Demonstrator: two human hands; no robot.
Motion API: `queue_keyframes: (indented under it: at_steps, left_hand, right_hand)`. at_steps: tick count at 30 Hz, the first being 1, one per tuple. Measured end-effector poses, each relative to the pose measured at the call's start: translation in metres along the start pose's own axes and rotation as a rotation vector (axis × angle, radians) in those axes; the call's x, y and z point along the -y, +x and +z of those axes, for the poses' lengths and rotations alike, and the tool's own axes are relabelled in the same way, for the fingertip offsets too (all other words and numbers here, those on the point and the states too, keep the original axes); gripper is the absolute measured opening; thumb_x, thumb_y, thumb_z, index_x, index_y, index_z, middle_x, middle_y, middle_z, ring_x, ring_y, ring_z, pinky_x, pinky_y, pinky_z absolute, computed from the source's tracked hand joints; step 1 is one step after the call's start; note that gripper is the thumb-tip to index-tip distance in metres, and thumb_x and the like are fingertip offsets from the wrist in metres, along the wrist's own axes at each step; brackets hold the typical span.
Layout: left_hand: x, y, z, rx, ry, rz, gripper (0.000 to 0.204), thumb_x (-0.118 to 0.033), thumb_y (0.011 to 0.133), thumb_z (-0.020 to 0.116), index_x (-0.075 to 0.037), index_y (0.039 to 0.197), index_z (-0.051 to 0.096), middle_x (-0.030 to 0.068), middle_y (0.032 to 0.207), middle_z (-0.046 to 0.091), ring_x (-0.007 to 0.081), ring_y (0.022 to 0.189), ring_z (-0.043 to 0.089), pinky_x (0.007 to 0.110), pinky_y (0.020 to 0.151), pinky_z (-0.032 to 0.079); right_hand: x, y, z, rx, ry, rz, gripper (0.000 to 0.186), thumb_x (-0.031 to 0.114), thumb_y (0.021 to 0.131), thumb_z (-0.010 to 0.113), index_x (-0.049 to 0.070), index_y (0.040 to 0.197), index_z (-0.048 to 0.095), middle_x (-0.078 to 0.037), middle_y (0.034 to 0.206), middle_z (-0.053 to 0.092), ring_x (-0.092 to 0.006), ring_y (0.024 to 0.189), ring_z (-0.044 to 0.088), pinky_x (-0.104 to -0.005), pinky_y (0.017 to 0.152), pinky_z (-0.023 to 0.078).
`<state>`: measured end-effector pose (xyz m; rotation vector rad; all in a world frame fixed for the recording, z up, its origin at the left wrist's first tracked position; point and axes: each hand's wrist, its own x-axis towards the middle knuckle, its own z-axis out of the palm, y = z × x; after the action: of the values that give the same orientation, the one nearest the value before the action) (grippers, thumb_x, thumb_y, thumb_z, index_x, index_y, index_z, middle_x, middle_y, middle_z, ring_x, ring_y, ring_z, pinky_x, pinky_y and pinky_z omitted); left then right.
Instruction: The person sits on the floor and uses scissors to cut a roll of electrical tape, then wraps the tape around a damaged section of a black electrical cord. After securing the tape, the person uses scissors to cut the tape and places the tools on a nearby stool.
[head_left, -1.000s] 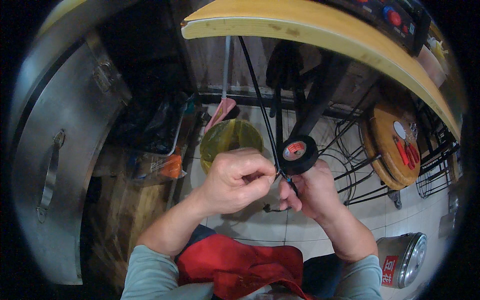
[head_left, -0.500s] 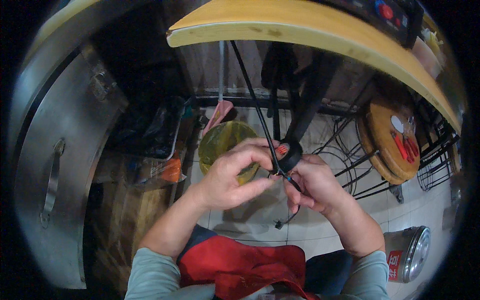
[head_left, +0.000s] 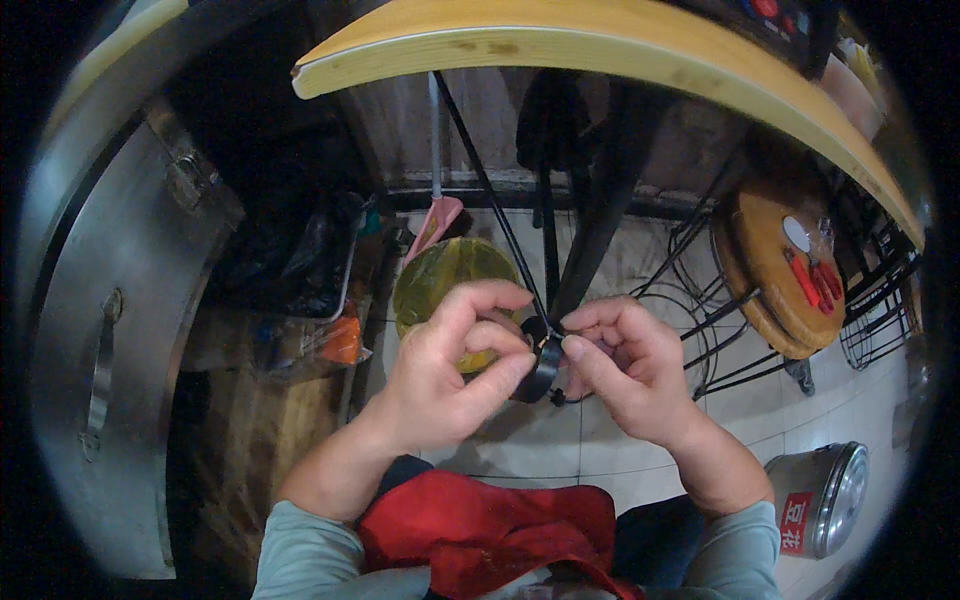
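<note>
Light tiled floor (head_left: pixel 740 420) lies beneath a yellow-edged wooden tabletop (head_left: pixel 600 45), with a steel cabinet door (head_left: pixel 140 380) at left. Between the two hands, below the tabletop edge, hangs a roll of black electrical tape (head_left: pixel 541 378), tilted and seen nearly edge-on, its outer face smooth with a slight sheen. Black cable (head_left: pixel 490 188) slopes down to it; a small coppery spot shows where they meet. Right hand (head_left: pixel 640 370): thumb and forefinger pinched together on the cable at that spot. Left hand (head_left: pixel 445 370): forefinger raised, thumb beside the roll's near side; whether it grips the tape cannot be told.

Containers: yellow-green bucket (head_left: pixel 418 280), partly covered by the left hand, contents not discernible. Steel pail (head_left: pixel 800 475), red label, lid on, contents hidden. Rimmed tray (head_left: pixel 343 295), holding black plastic bagging (head_left: pixel 285 245). Red-handled tools (head_left: pixel 800 278) lie on a round wooden stool (head_left: pixel 745 265).
</note>
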<state>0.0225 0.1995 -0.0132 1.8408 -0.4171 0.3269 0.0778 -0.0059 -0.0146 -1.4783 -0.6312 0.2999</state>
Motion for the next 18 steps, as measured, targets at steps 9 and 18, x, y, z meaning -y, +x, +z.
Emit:
queue_keyframes:
  at_steps: [9,18]
  left_hand:
    - [-0.005,0.004,0.002,-0.048,0.016,-0.092,0.023,-0.005,0.085,0.065,0.003,0.101,0.05,0.0077,0.085,0.063,0.0115,0.072,0.066,0.025,0.06,0.05]
    - [-0.008,0.014,-0.004,0.047,-0.13,-0.385,0.015,-0.012,0.09,0.065,0.002,0.092,0.059,0.0035,0.072,0.064,0.0068,0.07,0.061,0.021,0.058,0.047]
  right_hand:
    - [-0.002,0.005,0.0,0.054,-0.347,-0.285,0.017,0.003,0.085,0.064,-0.003,0.101,0.061,-0.011,0.078,0.065,-0.0128,0.067,0.064,-0.027,0.059,0.05]
    - [0.001,0.006,-0.003,0.13,-0.549,-0.543,0.036,-0.005,0.074,0.066,0.001,0.109,0.059,-0.014,0.091,0.061,-0.026,0.075,0.064,-0.0334,0.064,0.053]
